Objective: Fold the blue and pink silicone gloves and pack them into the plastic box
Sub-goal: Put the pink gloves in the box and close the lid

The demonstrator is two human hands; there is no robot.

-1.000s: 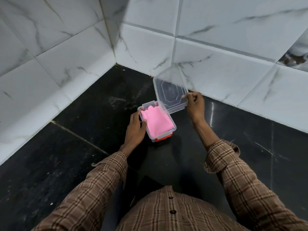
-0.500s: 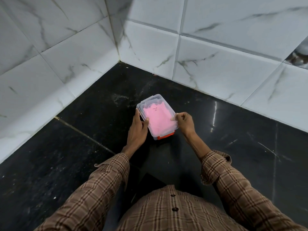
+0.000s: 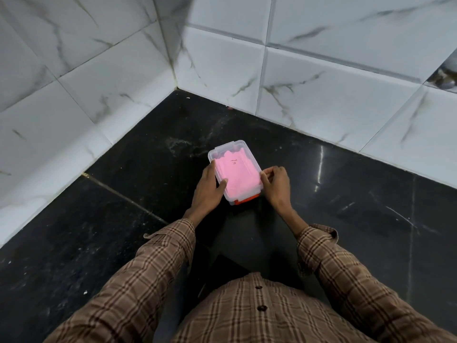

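head view, looking down at a dark polished floor (image 3: 123,243) in a corner formed by white marble-pattern wall tiles (image 3: 99,78).

item 1: clear plastic box (image 3: 234,172) stands on the floor near the corner, long axis running away from the person and angled slightly left. its transparent lid (image 3: 226,147) lies flat over the top. an orange-red part (image 3: 246,200) shows at the near end, under the rim.

item 2: pink silicone glove (image 3: 237,176) lies inside the box, visible through the lid, filling most of the interior. its far edge is scalloped. a small dark mark sits on the lid or glove near the far end; cannot tell which. blue glove is not visible from this angle.

item 3: left hand (image 3: 209,190) rests against the left long side of the box, fingers fairly straight along the wall, thumb laid over the lid edge. it presses rather than wraps.

item 4: right hand (image 3: 275,185) is at the right near corner of the box, fingers curled, fingertips (image 3: 264,175) on the lid rim. the curl reads as a pinch on the lid edge, though the contact underneath is hidden.

item 5: both forearms wear a brown plaid shirt (image 3: 247,313), cuffs unbuttoned, sleeves pushed back from the wrists. buttons of the shirt front show at lower centre.
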